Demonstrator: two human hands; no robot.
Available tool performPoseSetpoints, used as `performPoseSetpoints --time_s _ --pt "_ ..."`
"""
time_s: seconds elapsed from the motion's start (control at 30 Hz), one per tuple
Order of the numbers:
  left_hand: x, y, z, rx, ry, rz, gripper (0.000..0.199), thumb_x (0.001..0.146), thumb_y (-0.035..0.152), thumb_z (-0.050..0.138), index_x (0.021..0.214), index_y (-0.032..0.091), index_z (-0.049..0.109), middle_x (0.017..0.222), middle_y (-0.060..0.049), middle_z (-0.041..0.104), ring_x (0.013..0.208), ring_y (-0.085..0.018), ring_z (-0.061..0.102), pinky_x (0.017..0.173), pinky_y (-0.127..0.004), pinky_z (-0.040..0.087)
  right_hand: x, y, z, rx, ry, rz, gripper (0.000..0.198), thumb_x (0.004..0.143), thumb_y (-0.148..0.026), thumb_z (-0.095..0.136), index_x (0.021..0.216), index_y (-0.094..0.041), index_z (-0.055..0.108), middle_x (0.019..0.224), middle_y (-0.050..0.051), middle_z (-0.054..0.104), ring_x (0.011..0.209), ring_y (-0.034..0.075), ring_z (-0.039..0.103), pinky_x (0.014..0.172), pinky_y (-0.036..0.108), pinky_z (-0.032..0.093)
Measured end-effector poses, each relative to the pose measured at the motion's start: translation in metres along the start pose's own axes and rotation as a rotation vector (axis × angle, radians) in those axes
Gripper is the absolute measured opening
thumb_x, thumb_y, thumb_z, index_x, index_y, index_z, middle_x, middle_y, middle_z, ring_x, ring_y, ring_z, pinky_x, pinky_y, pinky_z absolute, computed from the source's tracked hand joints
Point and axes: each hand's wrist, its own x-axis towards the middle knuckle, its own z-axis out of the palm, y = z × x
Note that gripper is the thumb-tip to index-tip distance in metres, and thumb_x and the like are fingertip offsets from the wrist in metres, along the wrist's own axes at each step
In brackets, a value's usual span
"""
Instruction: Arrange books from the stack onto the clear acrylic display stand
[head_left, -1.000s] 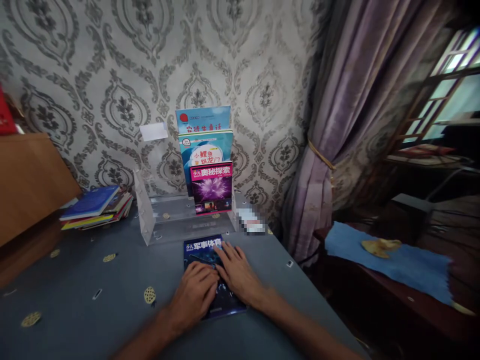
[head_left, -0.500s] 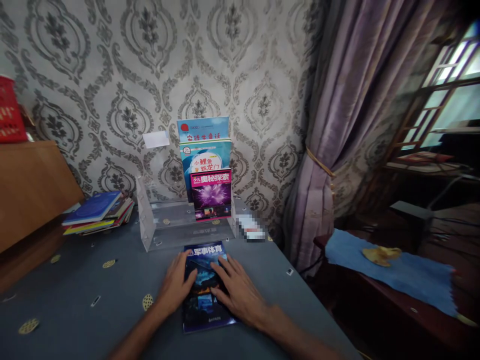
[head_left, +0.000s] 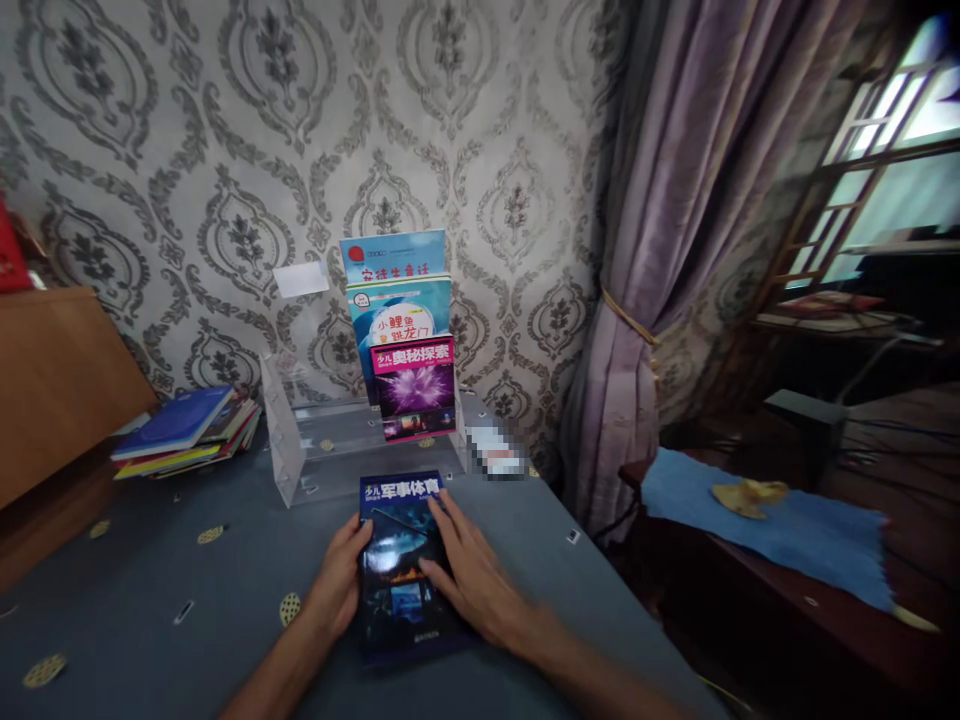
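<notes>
A dark blue book (head_left: 405, 610) with white Chinese lettering is in front of me at the table's near part. My left hand (head_left: 341, 575) is closed on its left edge, thumb on the cover and the other fingers hidden below. On the right side lies my right hand (head_left: 472, 570), fingers outstretched along the cover's edge and thumb apart on the cover. Beyond the book stands a clear acrylic rack (head_left: 289, 440). At its right end stand a pink-and-purple book (head_left: 416, 390), a blue-green book (head_left: 401, 305) and a light blue book (head_left: 394, 250), in stepped rows.
A pile of books and booklets (head_left: 184, 430) lies left of the rack, near a wooden cabinet (head_left: 67, 370). A blurred-out white item (head_left: 495, 452) is right of the rack. Past the table's right edge are a purple curtain (head_left: 630, 250) and a blue cloth (head_left: 757, 540) on a dark surface.
My left hand has slid from the cover to the book's left edge and closed on it. My right hand has shifted toward the right edge. The view has turned slightly right.
</notes>
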Motion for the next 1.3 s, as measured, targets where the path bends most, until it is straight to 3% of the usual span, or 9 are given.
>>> performPoseSetpoints --time_s 0.1,0.3,0.47,0.67,0.8,0.93,1.1,1.23,1.3 --pt "-0.007 0.010 0.009 -0.060 -0.015 -0.009 0.029 0.074 0.023 0.078 0.101 0.017 0.070 0.098 -0.007 0.077 0.095 -0.025 0.074 0.087 -0.036 0.059 0.004 0.005 0.007 0.144 0.207 0.066 0.066 0.099 -0.041 0.037 0.158 -0.015 0.023 0.162 0.017 0.029 0.148 0.027 0.032 0.120 0.048 0.031" --pt "-0.006 0.016 0.014 -0.043 0.141 0.082 0.023 0.085 0.028 0.071 0.106 0.019 0.070 0.108 -0.007 0.076 0.105 -0.022 0.071 0.095 -0.035 0.056 0.019 0.006 0.007 0.565 0.262 0.095 0.047 0.095 -0.052 0.040 0.117 -0.018 0.063 0.110 0.011 0.071 0.104 0.027 0.066 0.097 0.041 0.051" --pt "0.001 0.027 0.027 0.143 0.149 0.314 0.045 0.091 0.057 0.058 0.108 0.018 0.072 0.116 -0.008 0.073 0.115 -0.025 0.066 0.101 -0.039 0.051 0.042 -0.017 -0.002 0.760 0.487 0.181 0.046 0.092 -0.061 0.043 0.095 -0.022 0.067 0.097 0.007 0.071 0.097 0.026 0.064 0.086 0.037 0.054" --pt "0.019 0.061 0.049 0.418 0.257 0.747 0.059 0.092 0.070 0.041 0.094 0.019 0.071 0.096 -0.007 0.071 0.110 -0.025 0.062 0.096 -0.034 0.050 0.077 -0.050 -0.033 0.847 0.672 -0.096 0.050 0.097 -0.061 0.034 0.079 -0.021 0.057 0.077 0.004 0.060 0.078 0.020 0.055 0.075 0.032 0.049" --pt "0.034 0.067 0.049 0.480 0.268 0.918 0.064 0.087 0.079 0.039 0.074 0.021 0.064 0.077 -0.004 0.064 0.085 -0.022 0.060 0.080 -0.032 0.051 0.089 -0.050 -0.035 0.770 0.746 -0.205 0.049 0.099 -0.060 0.031 0.075 -0.022 0.051 0.073 0.001 0.053 0.073 0.018 0.050 0.071 0.029 0.046" --pt "0.045 0.044 0.034 0.469 0.244 0.807 0.066 0.076 0.085 0.048 0.061 0.021 0.057 0.061 -0.001 0.055 0.068 -0.020 0.053 0.067 -0.032 0.048 0.086 -0.028 -0.013 0.694 0.661 -0.215 0.043 0.100 -0.054 0.032 0.086 -0.021 0.056 0.080 0.002 0.058 0.078 0.019 0.055 0.077 0.030 0.047" --pt "0.055 0.016 0.020 0.396 0.143 0.585 0.069 0.073 0.083 0.054 0.076 0.016 0.068 0.076 -0.005 0.068 0.078 -0.022 0.062 0.074 -0.033 0.051 0.078 -0.006 0.009 0.648 0.573 -0.114 0.040 0.100 -0.054 0.033 0.097 -0.021 0.056 0.087 0.004 0.063 0.085 0.020 0.060 0.086 0.032 0.049" --pt "0.055 0.028 0.016 0.432 0.057 0.565 0.062 0.074 0.077 0.060 0.076 0.016 0.068 0.076 -0.006 0.069 0.084 -0.025 0.065 0.081 -0.036 0.053 0.076 -0.003 0.006 0.619 0.543 -0.111 0.040 0.100 -0.053 0.032 0.101 -0.021 0.056 0.089 0.005 0.064 0.086 0.021 0.061 0.087 0.033 0.049" --pt "0.051 0.048 0.013 0.534 -0.073 0.560 0.051 0.069 0.067 0.073 0.079 0.017 0.070 0.081 -0.006 0.072 0.090 -0.027 0.066 0.087 -0.037 0.053 0.076 -0.002 0.003 0.617 0.532 -0.127 0.041 0.101 -0.052 0.031 0.104 -0.021 0.057 0.091 0.006 0.065 0.087 0.022 0.061 0.088 0.035 0.049"
